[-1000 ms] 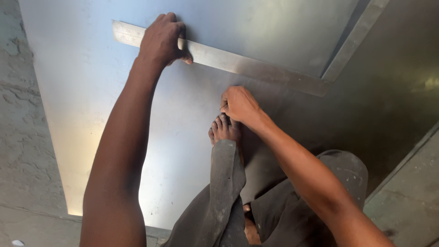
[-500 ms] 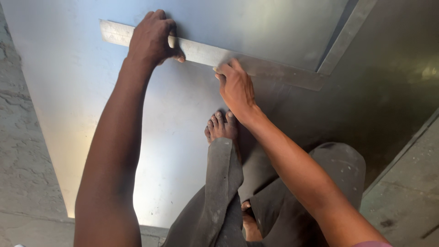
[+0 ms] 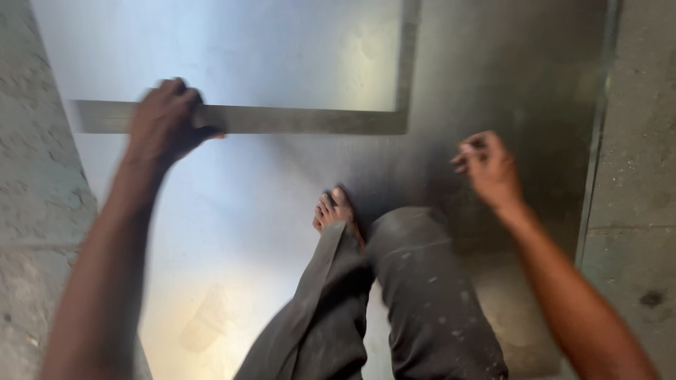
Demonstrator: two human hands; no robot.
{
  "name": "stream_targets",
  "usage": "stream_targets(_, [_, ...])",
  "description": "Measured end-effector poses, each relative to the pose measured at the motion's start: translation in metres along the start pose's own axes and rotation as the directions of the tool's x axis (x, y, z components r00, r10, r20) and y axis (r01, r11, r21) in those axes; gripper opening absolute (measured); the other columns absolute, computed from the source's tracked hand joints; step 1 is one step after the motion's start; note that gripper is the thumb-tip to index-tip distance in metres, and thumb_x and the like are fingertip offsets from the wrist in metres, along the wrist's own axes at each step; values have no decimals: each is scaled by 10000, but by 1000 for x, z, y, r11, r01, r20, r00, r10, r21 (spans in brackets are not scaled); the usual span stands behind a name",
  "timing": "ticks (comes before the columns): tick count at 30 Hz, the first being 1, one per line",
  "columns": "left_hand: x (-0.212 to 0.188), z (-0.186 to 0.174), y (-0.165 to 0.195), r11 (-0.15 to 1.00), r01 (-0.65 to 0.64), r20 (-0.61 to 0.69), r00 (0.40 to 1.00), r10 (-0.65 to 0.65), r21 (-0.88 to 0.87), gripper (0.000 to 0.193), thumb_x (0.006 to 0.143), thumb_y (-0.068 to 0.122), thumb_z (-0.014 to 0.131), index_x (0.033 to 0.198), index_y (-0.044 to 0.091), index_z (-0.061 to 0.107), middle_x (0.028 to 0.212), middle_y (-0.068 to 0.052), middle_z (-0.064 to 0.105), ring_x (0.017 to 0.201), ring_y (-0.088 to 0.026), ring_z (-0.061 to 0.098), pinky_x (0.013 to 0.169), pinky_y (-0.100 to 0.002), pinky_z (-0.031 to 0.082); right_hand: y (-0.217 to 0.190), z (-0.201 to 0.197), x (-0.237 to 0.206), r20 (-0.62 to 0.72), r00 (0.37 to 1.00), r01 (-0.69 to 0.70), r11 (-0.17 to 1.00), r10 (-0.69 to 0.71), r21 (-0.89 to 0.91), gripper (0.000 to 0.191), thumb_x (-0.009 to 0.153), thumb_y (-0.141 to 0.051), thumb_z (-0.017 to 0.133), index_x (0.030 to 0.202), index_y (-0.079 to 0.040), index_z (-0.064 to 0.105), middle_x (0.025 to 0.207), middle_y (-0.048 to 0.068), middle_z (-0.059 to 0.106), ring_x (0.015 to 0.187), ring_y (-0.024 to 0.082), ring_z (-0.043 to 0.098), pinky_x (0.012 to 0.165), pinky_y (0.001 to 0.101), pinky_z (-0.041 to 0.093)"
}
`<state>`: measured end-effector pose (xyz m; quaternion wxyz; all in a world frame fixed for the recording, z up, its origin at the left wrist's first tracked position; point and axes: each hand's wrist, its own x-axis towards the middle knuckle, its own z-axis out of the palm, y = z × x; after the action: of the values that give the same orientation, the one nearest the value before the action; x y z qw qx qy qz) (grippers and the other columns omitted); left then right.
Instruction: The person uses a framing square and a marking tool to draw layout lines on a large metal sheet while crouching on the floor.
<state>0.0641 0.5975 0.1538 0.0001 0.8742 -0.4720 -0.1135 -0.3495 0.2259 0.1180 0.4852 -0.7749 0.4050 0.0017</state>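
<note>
I see my left hand (image 3: 165,123) pressed down on the long arm of a metal square (image 3: 282,119), fingers closed over its top edge at the far left. The square lies flat on a metal sheet (image 3: 282,49) spread over the concrete floor (image 3: 35,204). My right hand (image 3: 489,169) hovers to the right, fingers loosely curled, blurred, holding nothing I can make out. My bare foot (image 3: 334,211) rests on the sheet between them.
</note>
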Motion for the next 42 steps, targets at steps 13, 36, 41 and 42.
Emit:
stream_targets(13, [-202,-41,-207,955,156,-185,961,-206,-253,598,644,199,992,992,13,543,981,-108,616,912,-249,614,818,-375,545,-39,117,-48,41,989,145,989,-143,-40,124,1023,-148,636,1017,-25,640,911,89,766,754,166,734,694,306,583])
stream_targets(36, [-158,134,-318,951,272,407,860,-308,144,632,713,628,849,1155,182,777,1071,-83,758,1018,-293,722,895,-451,570,-43,278,-40,-78,964,226,936,-255,-270,152,861,-57,768,996,-41,700,1027,88,691,949,271,711,785,374,561])
stream_targets(41, [-124,119,-294,950,302,398,865,-307,77,734,679,597,887,1260,166,759,1035,-138,785,931,-316,748,840,-478,590,-43,261,-48,-310,924,148,958,-222,-245,171,866,-74,788,1021,-51,718,1003,83,700,935,297,694,809,399,542])
stream_targets(42, [-121,116,-289,929,357,454,815,-360,96,800,639,577,905,1319,184,752,1022,-141,799,922,-314,759,837,-484,592,-45,257,-48,-341,919,124,966,-199,-228,165,870,-80,788,1018,-57,720,1002,77,705,936,293,695,814,398,543])
